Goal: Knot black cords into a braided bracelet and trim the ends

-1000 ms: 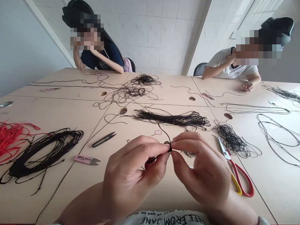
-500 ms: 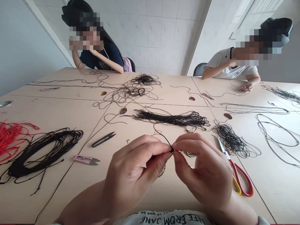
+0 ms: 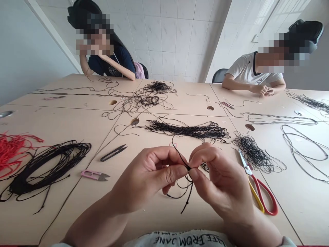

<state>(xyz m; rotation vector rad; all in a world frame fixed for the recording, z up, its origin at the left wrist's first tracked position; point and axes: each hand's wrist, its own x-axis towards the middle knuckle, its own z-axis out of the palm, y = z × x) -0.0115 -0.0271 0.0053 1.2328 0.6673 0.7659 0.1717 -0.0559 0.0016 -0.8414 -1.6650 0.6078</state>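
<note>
Both your hands are pinching. Left hand (image 3: pixel 156 175) grips a black cord (image 3: pixel 189 168) between thumb and index fingertip; right hand (image 3: pixel 218 181) grasps it the same way just beside. The cord is above the table (image 3: pixel 159 219), in front of your chest, its dark gathered spot right at the fingertips; one strand runs up, loops and a twisted tail hang down.

Doing this well, my judgement: pinch close to the gathered spot, draw evenly from both sides, and hold the hanging loops clear of the tail so nothing snags. Light fingertips should be enough; thin cord probably slips if held far out.

Counts: one pair of scissors (image 3: pixel 248 170), beside your right hand. Four snips: black snips (image 3: pixel 113 153), near pink snips (image 3: pixel 94 175), far pale snips (image 3: pixel 55 98), reddish snips (image 3: pixel 227 105). One red cord pile (image 3: pixel 10 151). One black coil (image 3: pixel 17 181), one long black bundle (image 3: pixel 185 130), one tangle by the scissors (image 3: pixel 253 152). Loose strands overlap, can't count. Two people opposite.
</note>
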